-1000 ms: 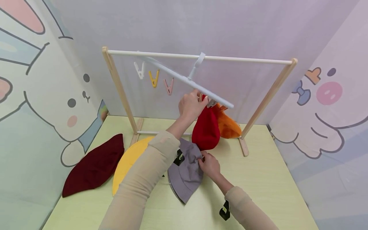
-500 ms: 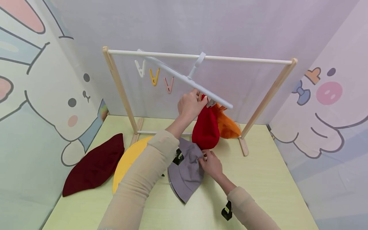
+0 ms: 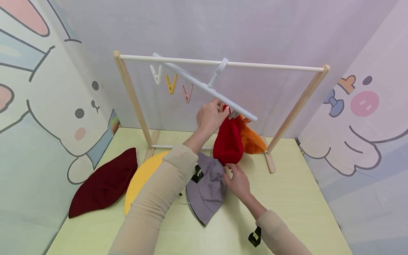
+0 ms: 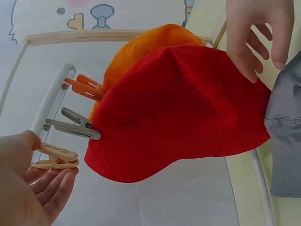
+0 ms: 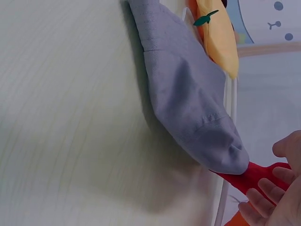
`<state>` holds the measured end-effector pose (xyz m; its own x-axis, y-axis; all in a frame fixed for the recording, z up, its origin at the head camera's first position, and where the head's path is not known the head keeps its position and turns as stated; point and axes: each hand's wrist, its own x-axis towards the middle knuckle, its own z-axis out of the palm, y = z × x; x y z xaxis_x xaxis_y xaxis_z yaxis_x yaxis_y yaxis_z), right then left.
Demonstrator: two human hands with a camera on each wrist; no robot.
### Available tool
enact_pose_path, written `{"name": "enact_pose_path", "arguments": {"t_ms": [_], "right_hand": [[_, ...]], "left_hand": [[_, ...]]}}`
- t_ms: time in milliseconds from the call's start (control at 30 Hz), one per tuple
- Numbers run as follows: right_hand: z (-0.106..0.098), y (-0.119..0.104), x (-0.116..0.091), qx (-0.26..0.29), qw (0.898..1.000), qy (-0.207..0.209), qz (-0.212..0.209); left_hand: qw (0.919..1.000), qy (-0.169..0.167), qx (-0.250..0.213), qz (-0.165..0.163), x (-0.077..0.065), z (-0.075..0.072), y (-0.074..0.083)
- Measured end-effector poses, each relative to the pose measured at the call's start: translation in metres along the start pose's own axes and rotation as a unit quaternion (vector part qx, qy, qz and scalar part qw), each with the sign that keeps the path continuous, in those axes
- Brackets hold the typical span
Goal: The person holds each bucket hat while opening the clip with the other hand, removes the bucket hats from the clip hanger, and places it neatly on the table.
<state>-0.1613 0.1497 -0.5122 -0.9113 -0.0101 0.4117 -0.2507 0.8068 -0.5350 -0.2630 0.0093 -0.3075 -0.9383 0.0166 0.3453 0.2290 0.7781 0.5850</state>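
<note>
1. With left hand (image 3: 210, 115), pinches beige clip (image 4: 68, 157) between thumb and fingers, likely to work its handles.
2. Below those fingertips, note grey hat (image 3: 207, 191) on table (image 3: 287, 205).
3. Just right of them, note red hat (image 3: 227, 147), presumably supported by grey clip (image 4: 77, 129).
4. With right hand (image 3: 237, 181), holds fingers loosely apart beside red hat, perhaps for steadying; cannot tell contact.

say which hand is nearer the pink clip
Left hand: it pinches the beige clip, near the pink clip; the right hand is lower, by the grey hat.
</note>
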Motion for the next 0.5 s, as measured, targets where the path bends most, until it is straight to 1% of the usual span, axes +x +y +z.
{"name": "enact_pose_path", "arguments": {"t_ms": [233,500], "right_hand": [[-0.009,-0.003,0.000,0.005,0.998,0.034,-0.045],[-0.020,-0.009,0.003,-0.004,0.993,0.083,-0.078]], "left_hand": [[0.9999,0.008,0.008,-0.001,0.000,0.000,0.001],[0.9999,0.008,0.010,0.003,0.000,0.000,0.000]]}}
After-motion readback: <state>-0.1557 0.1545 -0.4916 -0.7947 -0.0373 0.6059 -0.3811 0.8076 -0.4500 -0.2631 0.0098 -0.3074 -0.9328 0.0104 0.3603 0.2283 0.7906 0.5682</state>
